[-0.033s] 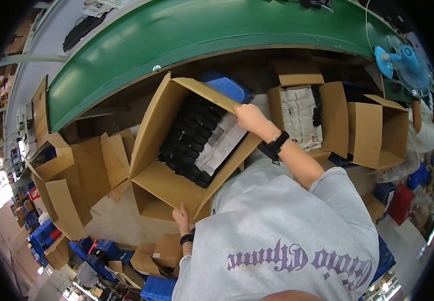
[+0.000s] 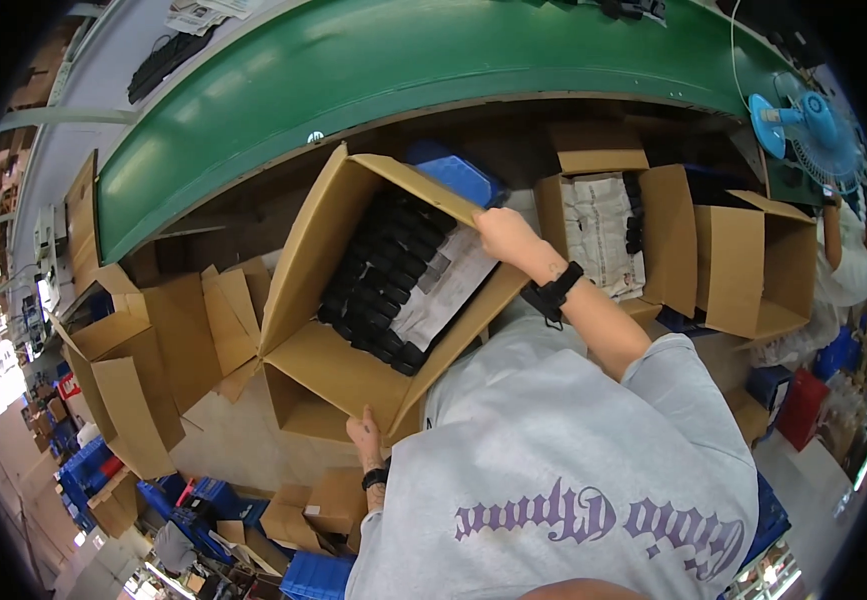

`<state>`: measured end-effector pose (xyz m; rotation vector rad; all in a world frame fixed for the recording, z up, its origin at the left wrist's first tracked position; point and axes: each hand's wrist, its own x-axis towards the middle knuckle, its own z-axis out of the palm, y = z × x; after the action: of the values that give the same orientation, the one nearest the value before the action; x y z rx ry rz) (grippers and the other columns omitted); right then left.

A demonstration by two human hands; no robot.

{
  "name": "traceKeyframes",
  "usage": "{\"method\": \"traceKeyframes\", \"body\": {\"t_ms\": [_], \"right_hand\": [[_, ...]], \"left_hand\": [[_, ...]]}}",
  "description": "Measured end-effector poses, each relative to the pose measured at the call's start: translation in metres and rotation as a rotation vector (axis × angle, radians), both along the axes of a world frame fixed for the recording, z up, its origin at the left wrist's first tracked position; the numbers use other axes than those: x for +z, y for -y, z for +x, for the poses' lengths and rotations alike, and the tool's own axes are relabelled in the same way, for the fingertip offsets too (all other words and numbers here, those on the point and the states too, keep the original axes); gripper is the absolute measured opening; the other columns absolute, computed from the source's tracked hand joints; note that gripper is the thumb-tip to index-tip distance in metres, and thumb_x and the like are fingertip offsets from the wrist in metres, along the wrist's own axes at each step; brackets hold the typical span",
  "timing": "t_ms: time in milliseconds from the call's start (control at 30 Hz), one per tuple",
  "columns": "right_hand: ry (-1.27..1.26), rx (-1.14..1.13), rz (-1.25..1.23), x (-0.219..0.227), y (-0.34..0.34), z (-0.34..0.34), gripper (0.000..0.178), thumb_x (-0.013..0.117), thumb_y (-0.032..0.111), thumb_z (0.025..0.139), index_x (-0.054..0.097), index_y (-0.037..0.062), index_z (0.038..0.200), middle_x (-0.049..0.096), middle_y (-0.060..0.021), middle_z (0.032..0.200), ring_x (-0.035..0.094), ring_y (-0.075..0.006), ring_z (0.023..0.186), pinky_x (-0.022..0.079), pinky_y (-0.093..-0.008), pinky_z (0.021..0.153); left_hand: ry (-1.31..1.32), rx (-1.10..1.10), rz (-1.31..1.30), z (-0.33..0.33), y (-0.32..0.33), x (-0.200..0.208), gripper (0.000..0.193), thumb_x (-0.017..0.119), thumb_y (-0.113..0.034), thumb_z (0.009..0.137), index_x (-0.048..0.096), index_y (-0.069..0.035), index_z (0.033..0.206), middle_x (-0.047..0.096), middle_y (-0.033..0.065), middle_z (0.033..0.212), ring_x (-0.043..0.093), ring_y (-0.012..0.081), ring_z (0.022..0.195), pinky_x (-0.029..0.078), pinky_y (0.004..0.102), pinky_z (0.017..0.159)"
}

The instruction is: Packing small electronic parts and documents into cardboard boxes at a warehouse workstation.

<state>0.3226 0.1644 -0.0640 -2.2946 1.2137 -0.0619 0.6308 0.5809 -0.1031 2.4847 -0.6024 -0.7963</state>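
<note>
Left hand and right hand grip an open cardboard box by its edges (black pieces and paper inside).

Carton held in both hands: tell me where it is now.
In the head view, the carton is just left of centre, below the green surface, with the left hand at its lower edge and the right hand at its upper-right edge.

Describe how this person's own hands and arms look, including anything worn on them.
The left hand and right hand are ungloved. A black band circles the left wrist; a black strap, apparently with a loose piece, circles the right. Small line markings show by the right strap. The right sleeve is short and pale grey.
</note>
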Motion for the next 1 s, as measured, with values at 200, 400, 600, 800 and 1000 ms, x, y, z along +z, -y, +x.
{"method": "traceKeyframes", "body": {"t_ms": [200,400,600,800,1000], "right_hand": [[0.040,-0.031,-0.007,-0.009,-0.003,-0.057,0.012,0.056,0.004,0.072,0.062,-0.0019,0.081,0.063,-0.0236,0.075,0.062,-0.0399,0.074,0.051,-0.0469,0.069],[0.021,-0.088,-0.001,0.018,-0.008,-0.089,0.011,0.056,0.004,0.072,0.062,-0.0019,0.079,0.063,-0.0236,0.076,0.062,-0.0408,0.075,0.051,-0.0475,0.071],[0.043,-0.194,0.043,0.027,0.002,-0.121,0.011,0.055,0.003,0.075,0.061,-0.0053,0.080,0.062,-0.0268,0.079,0.061,-0.0429,0.079,0.050,-0.0492,0.073],[0.070,-0.239,-0.015,0.012,0.023,-0.140,0.013,0.054,0.002,0.075,0.062,-0.0059,0.081,0.062,-0.0282,0.080,0.060,-0.0450,0.080,0.050,-0.0502,0.072],[0.022,-0.324,-0.006,-0.013,0.024,-0.137,0.015,0.056,0.004,0.073,0.062,-0.0060,0.083,0.061,-0.0287,0.079,0.060,-0.0452,0.079,0.050,-0.0501,0.072]], "left_hand": [[0.098,-0.151,0.009,-0.011,0.022,0.019,0.027,0.061,-0.016,0.086,0.064,0.010,0.091,0.067,0.0250,0.079,0.066,0.0371,0.073,0.049,0.0410,0.065],[0.100,-0.212,-0.026,-0.026,0.051,0.036,0.027,0.060,-0.016,0.086,0.065,0.009,0.092,0.065,0.0278,0.082,0.065,0.0419,0.079,0.050,0.0417,0.068],[0.128,-0.201,-0.021,-0.040,0.074,0.026,0.027,0.061,-0.016,0.086,0.065,0.010,0.092,0.065,0.0286,0.083,0.064,0.0429,0.080,0.050,0.0425,0.068],[0.221,-0.297,0.073,-0.032,0.126,0.024,0.027,0.063,-0.017,0.085,0.065,0.009,0.090,0.064,0.0287,0.081,0.063,0.0442,0.079,0.049,0.0444,0.065],[0.205,-0.396,-0.065,-0.014,0.136,0.001,0.025,0.062,-0.016,0.085,0.065,0.008,0.089,0.064,0.0281,0.080,0.063,0.0445,0.080,0.049,0.0452,0.065]]}}
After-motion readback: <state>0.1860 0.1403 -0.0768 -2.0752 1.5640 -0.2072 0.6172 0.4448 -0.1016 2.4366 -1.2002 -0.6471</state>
